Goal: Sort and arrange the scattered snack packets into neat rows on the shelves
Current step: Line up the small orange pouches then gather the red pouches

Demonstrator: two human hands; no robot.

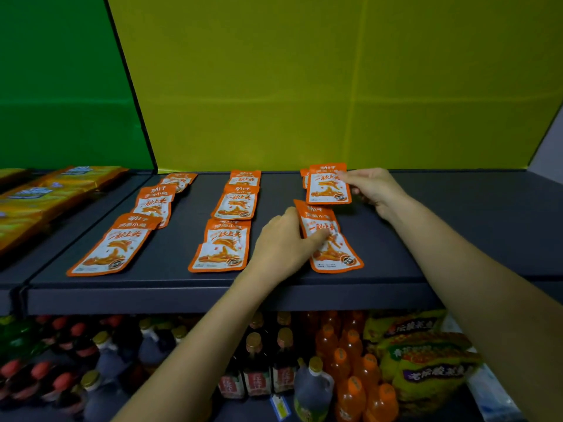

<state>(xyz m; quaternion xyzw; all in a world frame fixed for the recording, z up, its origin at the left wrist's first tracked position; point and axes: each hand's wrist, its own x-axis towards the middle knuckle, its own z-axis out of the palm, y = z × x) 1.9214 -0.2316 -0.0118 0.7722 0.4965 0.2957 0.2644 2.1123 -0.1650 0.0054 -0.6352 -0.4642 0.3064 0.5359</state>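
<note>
On shelf: left hand pinches front packet; right hand pinches rear packet; bottles below.

Both bare forearms reach up from the lower frame toward its centre. The left hand, knuckles up, grips the near packet by its left edge. The right hand, right of centre, pinches the far packet at its right edge.

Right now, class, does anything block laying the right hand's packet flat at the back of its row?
Yes: another packet lies there, peeking out behind the held packet that the right hand pinches.
</note>
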